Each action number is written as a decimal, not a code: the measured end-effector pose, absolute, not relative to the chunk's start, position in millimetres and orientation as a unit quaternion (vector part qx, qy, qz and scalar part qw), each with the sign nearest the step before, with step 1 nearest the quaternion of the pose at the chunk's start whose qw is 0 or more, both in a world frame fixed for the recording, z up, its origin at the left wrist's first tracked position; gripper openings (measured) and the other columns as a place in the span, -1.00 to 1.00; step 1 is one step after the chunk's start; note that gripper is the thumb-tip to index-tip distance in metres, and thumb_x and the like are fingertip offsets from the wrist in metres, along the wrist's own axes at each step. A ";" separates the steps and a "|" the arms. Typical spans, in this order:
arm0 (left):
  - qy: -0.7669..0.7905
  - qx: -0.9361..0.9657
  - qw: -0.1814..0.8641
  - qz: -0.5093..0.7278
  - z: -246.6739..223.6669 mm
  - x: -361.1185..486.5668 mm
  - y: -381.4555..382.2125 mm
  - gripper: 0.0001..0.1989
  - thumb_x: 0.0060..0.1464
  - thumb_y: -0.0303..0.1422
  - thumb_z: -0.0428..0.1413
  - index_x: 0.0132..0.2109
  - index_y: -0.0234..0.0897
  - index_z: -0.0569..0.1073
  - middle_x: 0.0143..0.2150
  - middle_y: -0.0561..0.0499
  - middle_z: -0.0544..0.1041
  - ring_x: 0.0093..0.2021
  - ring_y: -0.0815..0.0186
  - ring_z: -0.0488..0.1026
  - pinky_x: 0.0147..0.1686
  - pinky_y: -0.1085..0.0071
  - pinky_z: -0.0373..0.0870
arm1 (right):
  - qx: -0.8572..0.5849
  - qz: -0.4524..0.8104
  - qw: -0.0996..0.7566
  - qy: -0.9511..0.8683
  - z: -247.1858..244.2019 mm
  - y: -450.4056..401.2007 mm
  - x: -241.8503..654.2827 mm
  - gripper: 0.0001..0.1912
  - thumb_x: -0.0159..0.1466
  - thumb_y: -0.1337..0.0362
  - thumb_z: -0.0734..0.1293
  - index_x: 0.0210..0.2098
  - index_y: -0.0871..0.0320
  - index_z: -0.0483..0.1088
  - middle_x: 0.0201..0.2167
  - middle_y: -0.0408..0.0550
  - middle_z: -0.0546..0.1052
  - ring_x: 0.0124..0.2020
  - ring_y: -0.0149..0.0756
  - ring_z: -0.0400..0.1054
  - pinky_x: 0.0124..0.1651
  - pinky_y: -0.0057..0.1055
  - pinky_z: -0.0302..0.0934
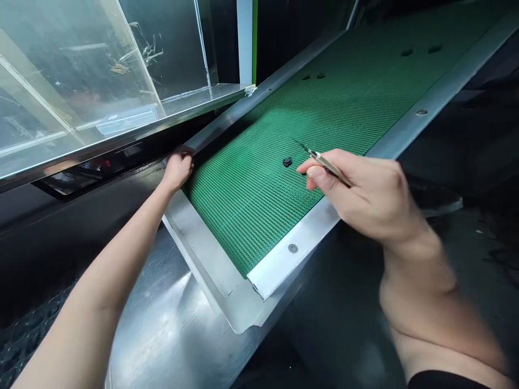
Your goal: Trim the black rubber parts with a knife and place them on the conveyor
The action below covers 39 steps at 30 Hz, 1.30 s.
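Note:
A green textured conveyor belt (251, 200) runs away to the upper right between metal side rails. My right hand (357, 189) is closed round a slim metal knife-like tool (330, 168), its dark thin tip pointing up and left above the belt. Just left of that hand a small black round part (287, 161) lies on the belt. My left hand (177, 170) is at the near end of the belt's left rail, fingers curled at the rail's edge; what they hold, if anything, is hidden. Farther up the belt lie several more small dark parts (320, 76).
The metal side rail (279, 254) with round screws borders the belt on the right. A pale metal tray edge (203, 243) sits at the belt's near end. On the left stands a clear-panelled case (101, 65) with a dark screen (77, 175) below its edge.

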State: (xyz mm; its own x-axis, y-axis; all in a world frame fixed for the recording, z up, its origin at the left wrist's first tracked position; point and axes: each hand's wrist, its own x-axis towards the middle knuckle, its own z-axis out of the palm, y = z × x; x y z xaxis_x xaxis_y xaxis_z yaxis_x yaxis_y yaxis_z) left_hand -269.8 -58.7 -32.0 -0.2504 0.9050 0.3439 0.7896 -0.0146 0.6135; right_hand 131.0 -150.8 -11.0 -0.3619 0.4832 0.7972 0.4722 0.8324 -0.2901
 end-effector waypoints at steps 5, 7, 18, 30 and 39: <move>0.626 0.498 0.294 0.524 -35.9 -279.0 -180.9 -0.68 0.29 -0.14 0.18 0.07 -0.21 0.53 -0.40 0.09 0.32 -0.56 0.42 0.17 -0.59 0.52 0.05 | -0.321 -0.058 0.384 -0.864 26.1 -84.8 150.3 -0.76 0.45 0.10 0.53 -0.12 0.15 0.73 -0.44 -0.32 0.58 -0.47 -0.58 0.36 -0.33 -0.52 0.06; 0.626 0.455 0.340 0.535 -36.6 -281.8 -238.1 -0.67 0.22 -0.10 0.33 0.03 -0.15 0.61 -0.41 0.07 0.34 -0.56 0.43 0.15 -0.59 0.52 0.01 | -0.315 0.002 0.267 -0.911 34.1 -55.9 152.7 -0.57 0.38 -0.04 0.46 -0.16 0.24 0.73 -0.53 -0.42 0.49 -0.57 -0.73 0.27 -0.39 -0.59 -0.09; 0.640 0.097 0.466 0.603 -122.1 -251.3 -421.9 -0.58 0.04 0.11 0.46 -0.13 -0.05 0.67 -0.40 0.07 0.18 -0.54 0.46 0.01 -0.64 0.48 0.09 | -0.279 0.127 0.104 -0.946 42.2 -35.5 133.0 -0.65 0.18 0.08 0.54 -0.28 0.29 0.71 -0.65 -0.49 0.40 -0.70 -0.81 0.20 -0.55 -0.70 -0.32; 0.536 0.113 0.573 0.609 -228.1 -228.6 -450.3 -0.26 0.20 0.22 0.36 -0.51 -0.24 0.20 -0.52 0.11 0.07 -0.52 0.42 -0.15 -0.54 0.39 -0.12 | -0.373 0.171 0.062 -0.910 40.3 0.1 102.4 -0.75 0.17 0.24 0.72 -0.18 0.15 0.77 -0.44 -0.24 0.64 -0.50 -0.50 0.36 -0.39 -0.48 0.04; 0.541 0.168 0.580 0.585 -227.0 -222.1 -449.7 -0.20 0.09 0.37 0.33 -0.49 -0.22 0.21 -0.52 0.13 0.13 -0.55 0.47 -0.03 -0.54 0.42 -0.08 | -0.472 0.010 -0.070 -0.879 39.9 -20.3 95.0 -0.64 0.37 -0.05 0.56 -0.10 0.11 0.63 -0.35 -0.10 0.57 -0.34 -0.24 0.34 -0.22 -0.29 0.04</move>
State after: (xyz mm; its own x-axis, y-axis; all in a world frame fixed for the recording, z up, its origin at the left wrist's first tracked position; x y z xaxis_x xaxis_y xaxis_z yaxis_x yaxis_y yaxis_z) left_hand -222.1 -449.7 -227.0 -0.2708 0.8602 -0.4321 -0.4974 0.2592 0.8279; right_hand 95.0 -20.3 39.9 -0.5442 0.8286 -0.1314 0.8313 0.5537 0.0486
